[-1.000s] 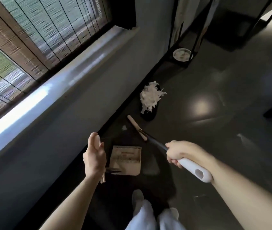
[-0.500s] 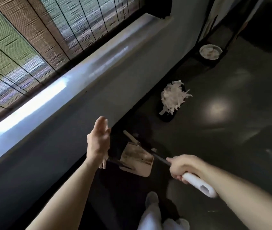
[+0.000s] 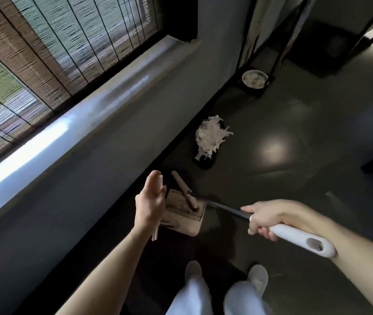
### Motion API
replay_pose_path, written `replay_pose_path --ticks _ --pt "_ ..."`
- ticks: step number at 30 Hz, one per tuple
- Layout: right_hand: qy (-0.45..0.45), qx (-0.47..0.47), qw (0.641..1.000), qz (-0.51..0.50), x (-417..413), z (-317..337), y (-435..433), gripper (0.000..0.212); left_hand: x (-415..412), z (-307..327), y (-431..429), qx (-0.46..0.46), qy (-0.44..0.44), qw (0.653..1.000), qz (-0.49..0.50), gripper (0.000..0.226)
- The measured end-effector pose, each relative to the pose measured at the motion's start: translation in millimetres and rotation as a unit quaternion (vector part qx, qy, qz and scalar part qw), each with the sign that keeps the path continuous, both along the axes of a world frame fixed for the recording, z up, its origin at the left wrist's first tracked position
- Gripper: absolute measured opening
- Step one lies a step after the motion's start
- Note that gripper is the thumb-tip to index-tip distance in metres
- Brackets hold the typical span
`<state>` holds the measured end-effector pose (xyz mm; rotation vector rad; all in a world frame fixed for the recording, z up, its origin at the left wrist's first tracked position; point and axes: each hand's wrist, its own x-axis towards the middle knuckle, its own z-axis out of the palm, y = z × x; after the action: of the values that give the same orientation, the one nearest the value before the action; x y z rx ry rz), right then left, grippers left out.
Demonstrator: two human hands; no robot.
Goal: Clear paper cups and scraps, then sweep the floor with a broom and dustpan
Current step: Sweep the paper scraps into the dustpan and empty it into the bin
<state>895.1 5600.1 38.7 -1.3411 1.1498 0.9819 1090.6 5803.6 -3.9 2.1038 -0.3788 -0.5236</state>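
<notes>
My right hand grips the broom where its white grip meets the dark shaft. The broom head, a pale bar with dark bristles, lies across the top of the beige dustpan. The dustpan has a comb edge and sits low by the wall's dark baseboard. My left hand holds the dustpan's thin white handle, which sticks out above and below the hand. A heap of white paper shreds lies on a dark object on the floor further ahead.
A white round cup or bowl sits at the foot of a black metal rack. The grey wall and window ledge run along the left. Glossy dark floor spreads to the right. My shoes show at the bottom.
The broom head has been drawn back from the floor onto the dustpan. My left hand has kept its hold on the dustpan handle, and the dustpan has turned a little.
</notes>
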Motion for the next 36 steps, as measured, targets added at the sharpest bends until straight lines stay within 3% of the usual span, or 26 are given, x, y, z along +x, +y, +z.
replay_pose_path --ticks 11,19,28,33,36 --pt "-0.008 0.017 0.997 -0.076 -140 6 -123 0.073 -110 9 -143 -0.023 -0.017 0.997 -0.067 0.045" --pt "-0.039 -0.002 0.991 -0.129 -217 24 -265 0.058 -196 16 -286 -0.039 0.001 0.999 0.019 0.039" --pt "-0.086 0.004 0.985 -0.149 -183 31 -427 0.072 -207 20 -447 -0.086 0.011 0.994 0.06 0.037" --pt "-0.094 0.008 0.993 -0.073 -127 14 -522 0.067 -185 -2 -534 -0.082 0.017 0.99 0.116 0.048" --pt "-0.09 0.009 0.996 -0.025 -92 5 -572 0.068 -163 -5 -575 -0.075 0.021 0.986 0.148 0.039"
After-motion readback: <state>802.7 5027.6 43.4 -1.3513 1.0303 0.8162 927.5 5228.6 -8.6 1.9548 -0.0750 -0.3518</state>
